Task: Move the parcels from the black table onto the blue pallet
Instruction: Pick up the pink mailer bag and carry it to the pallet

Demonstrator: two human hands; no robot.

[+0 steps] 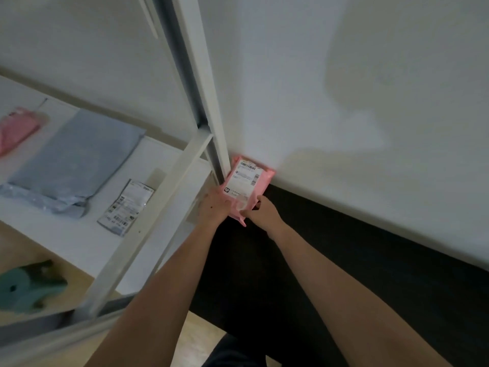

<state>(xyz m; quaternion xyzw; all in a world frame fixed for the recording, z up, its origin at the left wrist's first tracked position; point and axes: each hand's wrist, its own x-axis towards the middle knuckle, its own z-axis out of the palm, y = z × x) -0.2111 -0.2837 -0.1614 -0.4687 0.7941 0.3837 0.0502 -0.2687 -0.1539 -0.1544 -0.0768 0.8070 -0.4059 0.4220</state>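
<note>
Both hands held a pink parcel at the far corner of the black worktop.

Nearest the camera, two bare forearms reached forward over the black worktop (344,274), which ran along a white wall (317,88). The left hand (215,206) gripped the parcel's left edge and the right hand (262,210) pinched its near right corner, so both were closed on the pink parcel (247,185). The parcel lay label-up at the worktop's far left corner, just beside the white upright post (201,75) of a shelf unit; whether it was lifted off the surface could not be told. To the left, on the white shelf (79,234), lay a small grey labelled packet (125,206), then a large grey mailing bag (74,160), and farthest a blurred pink packet (17,129).
</note>
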